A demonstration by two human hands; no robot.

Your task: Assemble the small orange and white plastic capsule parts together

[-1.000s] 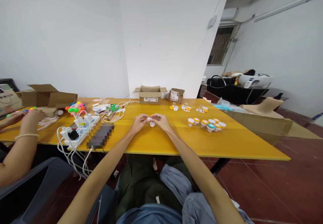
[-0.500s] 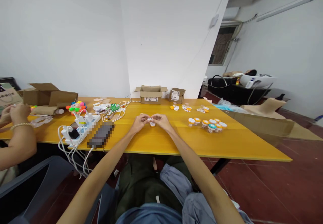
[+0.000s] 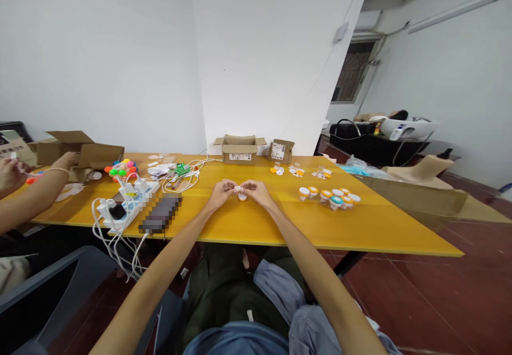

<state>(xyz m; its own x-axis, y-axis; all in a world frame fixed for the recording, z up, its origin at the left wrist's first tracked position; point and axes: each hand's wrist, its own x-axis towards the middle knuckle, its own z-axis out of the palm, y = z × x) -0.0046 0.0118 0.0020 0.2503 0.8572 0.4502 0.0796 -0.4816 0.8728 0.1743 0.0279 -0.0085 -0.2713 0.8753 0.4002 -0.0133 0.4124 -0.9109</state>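
Observation:
My left hand point(image 3: 222, 193) and my right hand point(image 3: 256, 191) meet above the table, fingertips pinched together on a small white part point(image 3: 237, 189) whose kind is too small to make out. Just below the fingers is a small round piece with a white top and an orange rim point(image 3: 242, 197); whether it touches the white part I cannot tell. To the right of my right hand stands a group of small clear jars with orange, white and teal lids point(image 3: 336, 200). Farther back lie loose orange and white lid pieces point(image 3: 296, 172).
Two cardboard boxes point(image 3: 240, 150) stand against the wall. At left are a power strip point(image 3: 132, 203) with cables, a blurred phone point(image 3: 160, 214) and a colourful ball toy point(image 3: 121, 169). A co-worker's arms point(image 3: 36, 195) work at the far left near another open box point(image 3: 82, 152).
My hands stay almost still, pinching the white part. The co-worker's nearer arm has stretched forward to the open box on the left.

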